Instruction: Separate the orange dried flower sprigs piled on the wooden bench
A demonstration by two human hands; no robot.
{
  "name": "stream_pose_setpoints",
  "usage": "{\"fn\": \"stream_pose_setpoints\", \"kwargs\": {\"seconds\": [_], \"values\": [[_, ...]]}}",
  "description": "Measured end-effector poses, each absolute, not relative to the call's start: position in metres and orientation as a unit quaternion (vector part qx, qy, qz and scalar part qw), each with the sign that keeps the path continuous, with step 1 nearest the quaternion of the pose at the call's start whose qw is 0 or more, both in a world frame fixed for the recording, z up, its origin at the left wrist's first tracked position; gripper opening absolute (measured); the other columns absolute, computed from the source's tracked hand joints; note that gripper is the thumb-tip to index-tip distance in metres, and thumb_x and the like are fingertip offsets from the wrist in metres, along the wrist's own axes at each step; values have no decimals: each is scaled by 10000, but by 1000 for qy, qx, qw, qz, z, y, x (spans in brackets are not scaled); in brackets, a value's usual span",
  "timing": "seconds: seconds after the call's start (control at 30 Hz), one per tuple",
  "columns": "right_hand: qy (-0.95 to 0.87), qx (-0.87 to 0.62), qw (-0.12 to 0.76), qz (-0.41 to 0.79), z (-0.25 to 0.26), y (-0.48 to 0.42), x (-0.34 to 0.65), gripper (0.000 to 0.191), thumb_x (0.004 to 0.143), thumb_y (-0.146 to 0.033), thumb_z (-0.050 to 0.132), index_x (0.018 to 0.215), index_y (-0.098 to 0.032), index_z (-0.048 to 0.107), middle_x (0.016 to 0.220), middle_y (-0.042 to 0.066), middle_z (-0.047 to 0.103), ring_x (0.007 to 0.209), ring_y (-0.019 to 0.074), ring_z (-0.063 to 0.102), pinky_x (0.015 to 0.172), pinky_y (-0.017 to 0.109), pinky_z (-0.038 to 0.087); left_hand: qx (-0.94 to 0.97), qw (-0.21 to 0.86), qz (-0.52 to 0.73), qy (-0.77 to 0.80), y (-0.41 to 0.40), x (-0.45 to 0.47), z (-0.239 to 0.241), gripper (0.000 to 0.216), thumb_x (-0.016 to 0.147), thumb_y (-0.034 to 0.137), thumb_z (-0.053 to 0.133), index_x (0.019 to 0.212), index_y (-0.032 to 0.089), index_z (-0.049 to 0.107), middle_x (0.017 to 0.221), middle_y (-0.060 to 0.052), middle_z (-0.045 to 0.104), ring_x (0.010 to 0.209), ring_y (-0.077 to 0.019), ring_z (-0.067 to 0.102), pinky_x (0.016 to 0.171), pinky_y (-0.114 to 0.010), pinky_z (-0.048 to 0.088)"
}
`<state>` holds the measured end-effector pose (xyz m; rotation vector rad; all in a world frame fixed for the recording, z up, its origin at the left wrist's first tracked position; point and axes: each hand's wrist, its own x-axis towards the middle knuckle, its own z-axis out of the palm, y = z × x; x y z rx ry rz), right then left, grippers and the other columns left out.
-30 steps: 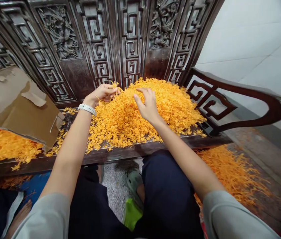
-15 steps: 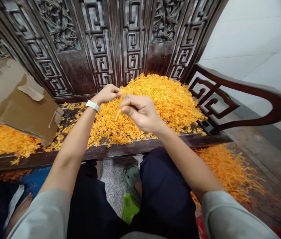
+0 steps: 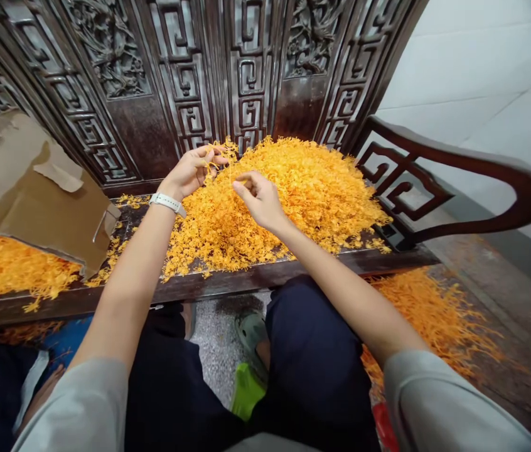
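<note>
Left hand (image 3: 189, 174): holding yellow sprigs (image 3: 228, 149)
Right hand (image 3: 262, 202): narrow pinch, can't tell what's in it
Pile (image 3: 307, 182): bench's (image 3: 228, 282) right end
Grip: light's probably best, tbh

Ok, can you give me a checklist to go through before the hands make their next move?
1. Left hand has some small, branching yellow-orange pieces: ok, they show at its fingers.
2. Right hand has nothing in it: cannot tell; thumb and forefinger are close together.
3. Big yellow-orange heap rests on the dark carved wooden bench: ok.
4. Torn brown cardboard box is away from both hands: ok, it's off to the left.
5. Floor by the bench's right end has no mess: not ok, a stringy orange pile lies there.
</note>
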<state>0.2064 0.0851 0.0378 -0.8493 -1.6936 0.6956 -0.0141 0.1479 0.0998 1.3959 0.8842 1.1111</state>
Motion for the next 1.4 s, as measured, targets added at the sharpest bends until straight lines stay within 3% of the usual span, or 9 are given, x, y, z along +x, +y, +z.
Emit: {"fn": "stream_pose_setpoints", "kwargs": {"seconds": [0.2,0.33,0.43,0.67,0.77,0.97,1.07,1.2,1.4], "values": [[-734,-360,526,236,50,76,193,448,912,-503,798,1207,-213,628,736,-40,563,658,136,505,678,316,397,571,556,482,363,141,31,93,159,1000,220,646,1112,151,735,1038,-96,790,814,-121,724,678,-209,540],[-681,-342,579,291,46,84,191,259,1022,-472,625,975,-219,592,726,-18,596,629,128,504,645,313,401,551,525,513,398,146,47,87,147,1013,318,651,1062,188,701,851,-46,757,568,-89,583,510,-222,407],[-663,-316,589,337,49,82,191,291,1036,-433,583,838,-225,539,693,-5,593,618,128,512,637,315,421,517,460,558,458,155,43,85,149,1021,350,627,975,216,670,726,8,692,411,-55,349,447,-255,247],[-747,-102,435,492,83,29,189,408,965,-537,738,798,-196,589,625,-30,544,546,86,469,526,266,378,439,410,619,506,176,9,87,184,1031,353,580,894,235,615,604,58,527,418,-72,277,466,-287,215],[-731,-56,404,546,94,20,195,357,969,-529,753,905,-200,630,668,-24,586,543,81,488,497,255,380,386,436,626,519,188,-29,86,274,1014,454,620,858,233,577,609,39,551,464,-77,310,496,-276,258],[-535,-312,557,553,60,79,215,412,872,-555,797,1065,-245,605,767,-28,563,523,87,362,464,283,300,421,479,631,441,210,-59,82,247,970,457,667,900,223,628,748,-68,704,759,-161,639,646,-272,463],[-528,-382,567,504,43,94,210,428,885,-631,743,972,-231,617,711,-32,482,520,93,306,468,284,254,415,510,634,407,208,-33,78,179,936,368,712,1013,220,648,870,-89,762,903,-187,713,740,-276,524],[-626,-373,577,369,40,97,196,503,925,-726,670,985,-229,617,813,16,572,671,134,491,594,296,400,387,539,641,385,186,17,73,146,957,292,693,1056,213,620,983,-98,777,915,-193,737,772,-284,552],[-781,-281,503,242,52,78,194,258,1028,-393,616,847,-217,565,733,-12,554,660,135,458,672,314,385,456,522,583,424,157,55,70,209,1050,444,613,1120,246,616,849,-25,718,496,-86,494,489,-253,335]]}}
